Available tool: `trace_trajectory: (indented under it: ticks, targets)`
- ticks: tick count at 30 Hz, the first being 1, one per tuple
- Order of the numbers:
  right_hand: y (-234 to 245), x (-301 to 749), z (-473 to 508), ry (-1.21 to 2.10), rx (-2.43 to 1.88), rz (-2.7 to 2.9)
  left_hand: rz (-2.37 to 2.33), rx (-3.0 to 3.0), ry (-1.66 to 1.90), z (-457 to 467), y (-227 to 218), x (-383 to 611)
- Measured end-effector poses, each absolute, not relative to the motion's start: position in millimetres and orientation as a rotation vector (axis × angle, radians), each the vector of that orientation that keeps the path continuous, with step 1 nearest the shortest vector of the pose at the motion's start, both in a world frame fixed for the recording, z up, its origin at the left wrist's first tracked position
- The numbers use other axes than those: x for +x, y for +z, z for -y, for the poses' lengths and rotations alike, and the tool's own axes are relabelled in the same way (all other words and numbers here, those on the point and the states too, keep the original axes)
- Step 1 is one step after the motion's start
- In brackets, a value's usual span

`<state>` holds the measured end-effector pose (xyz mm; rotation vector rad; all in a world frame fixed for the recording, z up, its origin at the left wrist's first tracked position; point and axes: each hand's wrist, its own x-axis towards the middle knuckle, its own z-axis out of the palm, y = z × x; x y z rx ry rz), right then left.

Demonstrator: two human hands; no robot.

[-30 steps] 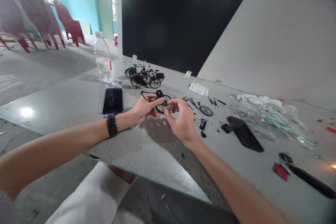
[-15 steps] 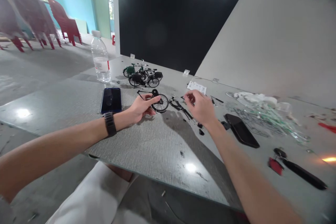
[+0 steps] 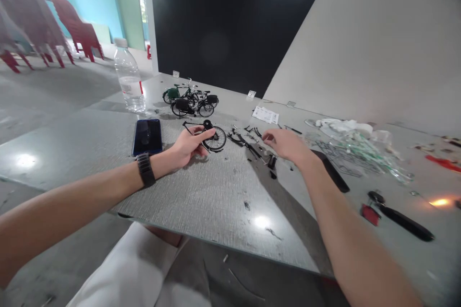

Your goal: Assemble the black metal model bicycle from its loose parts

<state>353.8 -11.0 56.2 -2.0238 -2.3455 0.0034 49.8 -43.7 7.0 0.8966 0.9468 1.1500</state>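
My left hand [image 3: 186, 146], with a black watch on its wrist, is closed on a partly built black model bicycle [image 3: 211, 137] that rests on the grey table [image 3: 201, 192]. My right hand [image 3: 286, 146] lies further right, fingers curled down over several small black parts [image 3: 252, 146] scattered on the table. Whether its fingers pinch one of them is hidden. Two finished model bicycles [image 3: 189, 101], one green and one black, stand behind the hands.
A blue phone [image 3: 147, 136] lies left of my left hand and a water bottle [image 3: 128, 76] stands behind it. A black phone [image 3: 333, 175] sits under my right wrist. Plastic sprues and bags [image 3: 355, 146], a red-and-black tool [image 3: 394, 216] and a paper sheet [image 3: 265, 115] lie on the right.
My right hand has left the model bicycle's wheel and swung right, down over the loose parts. My left hand keeps hold of the model. The view has shifted slightly.
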Motion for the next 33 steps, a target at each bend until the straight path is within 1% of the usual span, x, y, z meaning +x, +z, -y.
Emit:
trace_trajectory:
  ticks: [2,8,13,17,22,27,31,33]
  targets:
    - [57,363,10,0.043,-2.063,2.350,-0.947,0.914,1.142,43,6,50]
    - [55,380,7,0.256,-1.992,2.359,-0.980,0.927,1.126,41,3,49]
    - [67,387,14,0.426,-1.930,2.426,-0.976,0.950,1.125,44,6,51]
    - [79,387,21,0.468,-2.061,2.432,-0.984,0.961,1.129,44,6,52]
    - [85,384,27,0.367,-2.348,2.299,-0.975,0.983,1.137,44,4,52]
    - [81,388,23,0.305,-2.415,2.275,-0.958,0.980,1.156,45,5,53]
    - [74,410,14,0.082,-2.487,2.131,-0.991,0.972,1.155,45,4,53]
    - [69,422,10,0.053,-2.562,2.092,-0.985,0.971,1.156,45,3,53]
